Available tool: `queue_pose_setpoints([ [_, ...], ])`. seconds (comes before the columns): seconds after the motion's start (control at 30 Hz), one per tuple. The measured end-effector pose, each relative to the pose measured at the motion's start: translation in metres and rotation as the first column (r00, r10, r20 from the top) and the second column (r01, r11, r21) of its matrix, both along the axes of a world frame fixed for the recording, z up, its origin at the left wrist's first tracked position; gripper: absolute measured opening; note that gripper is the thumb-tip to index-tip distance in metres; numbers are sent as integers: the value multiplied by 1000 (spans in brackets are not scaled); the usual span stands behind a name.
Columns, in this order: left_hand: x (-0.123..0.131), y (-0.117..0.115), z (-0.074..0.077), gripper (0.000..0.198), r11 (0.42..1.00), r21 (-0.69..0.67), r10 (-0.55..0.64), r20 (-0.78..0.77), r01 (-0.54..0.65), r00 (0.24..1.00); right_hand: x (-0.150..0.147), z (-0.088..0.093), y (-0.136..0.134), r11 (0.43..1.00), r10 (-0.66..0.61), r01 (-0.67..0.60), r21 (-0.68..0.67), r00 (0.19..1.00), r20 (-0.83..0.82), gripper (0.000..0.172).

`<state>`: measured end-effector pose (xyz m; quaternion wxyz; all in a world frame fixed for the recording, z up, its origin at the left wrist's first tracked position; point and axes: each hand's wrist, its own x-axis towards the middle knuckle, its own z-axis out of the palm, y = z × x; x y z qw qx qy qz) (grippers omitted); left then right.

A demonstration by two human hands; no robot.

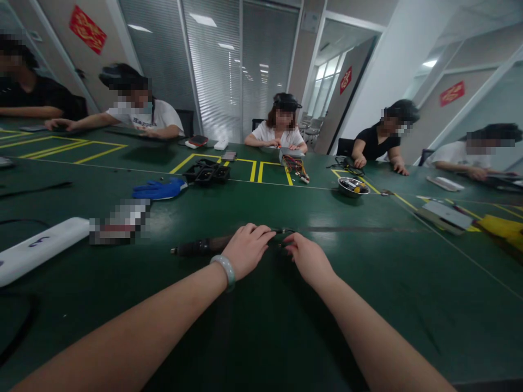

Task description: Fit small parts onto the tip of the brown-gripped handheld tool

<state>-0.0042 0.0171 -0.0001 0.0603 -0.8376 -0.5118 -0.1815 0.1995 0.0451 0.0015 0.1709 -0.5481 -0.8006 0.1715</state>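
Observation:
A dark electric screwdriver (198,247) lies on the green table, its bit end pointing left. My left hand (247,247), with a pale bangle at the wrist, is closed over its rear part and hides that end. A thin black cord (285,231) shows between my hands, by the tool's tail end. My right hand (308,258) pinches the cord with thumb and fingertips; the exact piece in the pinch is partly hidden.
Left of my hands are a white power bank (41,247), a blurred flat item (121,220) and a blue glove (159,189). Beyond lie black plastic parts (207,171), a power supply with wires (292,158) and a metal bowl (353,188). Several people sit across the table (253,209).

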Motion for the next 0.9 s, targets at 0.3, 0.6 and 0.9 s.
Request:
queue_pose_setpoints([
  [0.3, -8, 8, -7, 46, 996, -49, 73, -16, -74, 997, 0, 14, -12, 994, 27, -27, -108, 1000, -8, 16],
  [0.6, -25, -1, 12, 38, 972, -186, -149, 0, 146, 989, 7, 18, -10, 999, 34, -33, 21, 999, -38, 13],
  [0.9, -16, -2, 2, 39, 991, -74, -115, -30, 113, 993, 3, 11, -6, 998, 46, -44, 44, 999, -24, 10],
])
